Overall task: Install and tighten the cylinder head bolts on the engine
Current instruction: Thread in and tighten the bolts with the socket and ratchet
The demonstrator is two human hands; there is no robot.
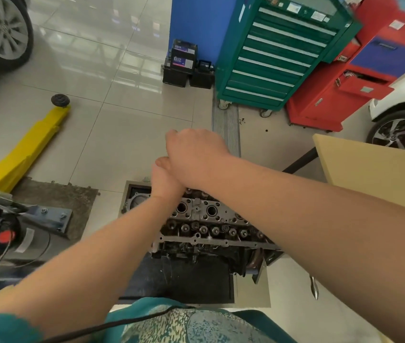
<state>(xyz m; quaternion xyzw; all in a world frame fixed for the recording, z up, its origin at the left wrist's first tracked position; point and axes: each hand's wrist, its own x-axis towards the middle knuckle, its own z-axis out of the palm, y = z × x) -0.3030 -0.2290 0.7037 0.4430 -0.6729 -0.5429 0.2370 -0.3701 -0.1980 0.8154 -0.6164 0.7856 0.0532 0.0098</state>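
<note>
Both hands stacked above far edge of cylinder head (204, 219): right hand (194, 154) fisted over left hand (164, 179), probably for leverage. Held tool hidden; grip contents unclear.

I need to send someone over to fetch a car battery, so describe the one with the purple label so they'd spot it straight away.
Start at the tall green drawer cabinet against the blue wall. On the floor at its left foot sits a cluster of black boxes. The battery is stacked on top of the left one, and it alone carries a purple and white label.
</note>
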